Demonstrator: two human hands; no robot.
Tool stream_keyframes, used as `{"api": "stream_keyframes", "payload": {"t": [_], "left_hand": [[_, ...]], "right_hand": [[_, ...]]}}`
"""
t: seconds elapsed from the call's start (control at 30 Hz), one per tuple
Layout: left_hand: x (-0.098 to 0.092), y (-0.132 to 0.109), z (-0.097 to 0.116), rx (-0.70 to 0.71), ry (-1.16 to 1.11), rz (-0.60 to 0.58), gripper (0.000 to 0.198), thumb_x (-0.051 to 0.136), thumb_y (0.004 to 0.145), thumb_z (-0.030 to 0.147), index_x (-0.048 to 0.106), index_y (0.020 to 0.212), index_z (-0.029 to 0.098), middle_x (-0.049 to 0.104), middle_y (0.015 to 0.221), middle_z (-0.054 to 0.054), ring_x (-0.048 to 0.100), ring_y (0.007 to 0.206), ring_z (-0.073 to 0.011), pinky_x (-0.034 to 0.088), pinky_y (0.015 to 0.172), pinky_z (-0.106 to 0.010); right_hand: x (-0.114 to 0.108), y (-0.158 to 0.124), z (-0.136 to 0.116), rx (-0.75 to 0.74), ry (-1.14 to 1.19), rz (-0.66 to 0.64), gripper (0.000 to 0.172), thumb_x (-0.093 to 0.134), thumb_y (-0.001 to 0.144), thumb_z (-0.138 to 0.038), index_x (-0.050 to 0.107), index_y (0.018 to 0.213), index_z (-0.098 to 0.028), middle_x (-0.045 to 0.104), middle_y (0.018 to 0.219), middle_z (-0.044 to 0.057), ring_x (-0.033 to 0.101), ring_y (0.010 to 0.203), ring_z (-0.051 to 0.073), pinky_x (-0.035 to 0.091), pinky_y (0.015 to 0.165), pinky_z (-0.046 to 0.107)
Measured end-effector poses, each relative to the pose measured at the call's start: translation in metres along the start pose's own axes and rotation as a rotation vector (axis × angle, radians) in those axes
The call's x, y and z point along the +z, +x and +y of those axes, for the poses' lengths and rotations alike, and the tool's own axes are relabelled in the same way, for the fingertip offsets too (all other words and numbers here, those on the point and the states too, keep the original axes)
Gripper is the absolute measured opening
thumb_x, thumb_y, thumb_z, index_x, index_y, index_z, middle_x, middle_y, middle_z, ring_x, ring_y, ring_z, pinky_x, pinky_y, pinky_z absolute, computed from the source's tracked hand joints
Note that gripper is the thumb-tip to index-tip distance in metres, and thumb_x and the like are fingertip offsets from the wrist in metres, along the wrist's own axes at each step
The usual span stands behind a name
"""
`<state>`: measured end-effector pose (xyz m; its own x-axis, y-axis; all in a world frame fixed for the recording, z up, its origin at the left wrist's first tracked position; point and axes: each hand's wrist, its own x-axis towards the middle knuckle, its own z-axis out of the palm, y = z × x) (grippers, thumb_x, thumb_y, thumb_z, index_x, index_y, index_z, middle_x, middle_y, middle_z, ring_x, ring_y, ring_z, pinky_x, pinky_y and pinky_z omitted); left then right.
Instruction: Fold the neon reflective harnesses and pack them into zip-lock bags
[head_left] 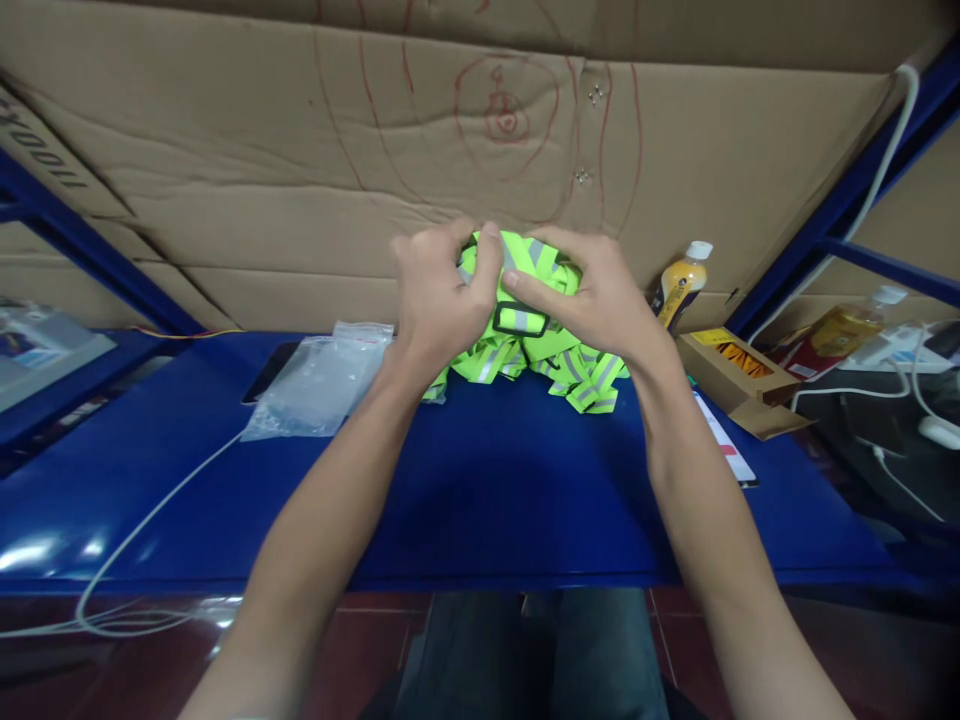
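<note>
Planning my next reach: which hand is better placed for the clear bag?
Left, probably: the left hand is nearer the bag, while the right hand would likely have to reach across the left arm. Both hands hold the straps.

On the table (517,490), a bag (315,390) lies left of the straps (491,360), a phone (726,442) to their right.

Beyond the left hand (442,290) stands a brown cardboard wall (247,130), on which red curved lines (507,122) are drawn. Left of this hand, a blue post (75,243) runs slanting. Below the hand lies a glossy blue tabletop (510,500), and lower, a dark-red tiled floor (360,660).
</note>
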<state>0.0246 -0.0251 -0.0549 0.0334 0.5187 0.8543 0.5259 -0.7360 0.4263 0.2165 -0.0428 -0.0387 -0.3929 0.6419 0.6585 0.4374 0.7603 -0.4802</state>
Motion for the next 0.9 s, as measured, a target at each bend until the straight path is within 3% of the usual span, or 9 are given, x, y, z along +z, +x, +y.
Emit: {"api": "stream_keyframes", "payload": {"t": [0.1, 0.27, 0.33, 0.43, 0.57, 0.63, 0.73, 0.8, 0.9], "left_hand": [[-0.006, -0.003, 0.002, 0.032, -0.001, -0.018, 0.045, 0.055, 0.110, 0.047, 0.053, 0.070, 0.026, 0.052, 0.067, -0.004, 0.068, 0.090, -0.0253, 0.050, 0.081, -0.040], [-0.005, -0.008, -0.002, 0.115, 0.028, 0.017, 0.043, 0.057, 0.106, 0.051, 0.051, 0.071, 0.027, 0.048, 0.066, -0.003, 0.065, 0.085, -0.0258, 0.047, 0.082, -0.041], [-0.001, -0.007, -0.002, 0.116, 0.013, 0.008, 0.044, 0.055, 0.106, 0.053, 0.050, 0.070, 0.027, 0.047, 0.065, -0.003, 0.063, 0.082, -0.0266, 0.047, 0.079, -0.041], [0.001, 0.001, -0.004, 0.048, -0.063, -0.101, 0.052, 0.055, 0.106, 0.056, 0.044, 0.064, 0.028, 0.040, 0.059, -0.002, 0.058, 0.073, -0.0260, 0.047, 0.073, -0.040], [-0.004, 0.012, -0.016, -0.115, -0.215, -0.328, 0.064, 0.056, 0.106, 0.062, 0.035, 0.057, 0.026, 0.030, 0.054, 0.000, 0.043, 0.054, -0.0185, 0.045, 0.058, -0.035], [-0.006, 0.013, -0.022, -0.232, -0.370, -0.474, 0.062, 0.059, 0.104, 0.066, 0.046, 0.060, 0.024, 0.040, 0.055, 0.000, 0.045, 0.051, -0.0167, 0.044, 0.051, -0.032], [-0.006, 0.011, -0.029, -0.392, -0.595, -0.657, 0.057, 0.069, 0.096, 0.075, 0.065, 0.073, 0.023, 0.058, 0.062, -0.003, 0.061, 0.055, -0.0204, 0.051, 0.049, -0.031], [-0.005, 0.010, -0.031, -0.423, -0.638, -0.704, 0.059, 0.074, 0.090, 0.078, 0.071, 0.078, 0.021, 0.063, 0.063, -0.005, 0.068, 0.059, -0.0244, 0.056, 0.049, -0.033], [-0.006, 0.012, -0.031, -0.389, -0.598, -0.649, 0.064, 0.073, 0.087, 0.082, 0.072, 0.075, 0.019, 0.064, 0.063, -0.006, 0.069, 0.059, -0.0256, 0.055, 0.047, -0.034]], "right_hand": [[0.005, -0.002, 0.003, 0.078, 0.170, -0.125, 0.058, 0.071, 0.090, -0.081, 0.068, 0.086, -0.023, 0.071, 0.086, 0.002, 0.071, 0.092, 0.026, 0.066, 0.091, 0.046], [0.010, -0.007, 0.009, 0.213, 0.467, -0.353, 0.067, 0.079, 0.077, -0.085, 0.071, 0.100, -0.023, 0.076, 0.089, 0.003, 0.077, 0.083, 0.026, 0.071, 0.077, 0.048], [0.007, -0.007, 0.011, 0.215, 0.449, -0.357, 0.066, 0.083, 0.074, -0.084, 0.070, 0.097, -0.023, 0.075, 0.084, 0.003, 0.076, 0.078, 0.025, 0.070, 0.074, 0.048], [0.001, -0.005, 0.013, 0.177, 0.321, -0.278, 0.064, 0.082, 0.075, -0.085, 0.067, 0.087, -0.024, 0.071, 0.078, 0.003, 0.070, 0.072, 0.024, 0.067, 0.071, 0.046], [-0.004, -0.001, 0.016, 0.040, 0.042, -0.207, 0.062, 0.074, 0.083, -0.085, 0.065, 0.081, -0.024, 0.068, 0.077, 0.002, 0.067, 0.082, 0.025, 0.062, 0.084, 0.045], [-0.007, -0.001, 0.016, -0.018, -0.075, -0.209, 0.058, 0.073, 0.088, -0.081, 0.068, 0.085, -0.023, 0.069, 0.079, 0.002, 0.066, 0.088, 0.026, 0.059, 0.092, 0.043], [-0.008, -0.002, 0.014, -0.091, -0.149, -0.232, 0.048, 0.071, 0.094, -0.072, 0.072, 0.097, -0.024, 0.072, 0.087, 0.003, 0.067, 0.096, 0.028, 0.056, 0.098, 0.042], [-0.006, -0.003, 0.012, -0.137, -0.167, -0.231, 0.042, 0.069, 0.099, -0.067, 0.074, 0.104, -0.026, 0.075, 0.101, 0.006, 0.068, 0.104, 0.030, 0.055, 0.102, 0.044], [-0.003, -0.003, 0.009, -0.178, -0.196, -0.164, 0.041, 0.068, 0.100, -0.064, 0.075, 0.119, -0.028, 0.073, 0.126, 0.010, 0.066, 0.122, 0.034, 0.053, 0.112, 0.051]]}}
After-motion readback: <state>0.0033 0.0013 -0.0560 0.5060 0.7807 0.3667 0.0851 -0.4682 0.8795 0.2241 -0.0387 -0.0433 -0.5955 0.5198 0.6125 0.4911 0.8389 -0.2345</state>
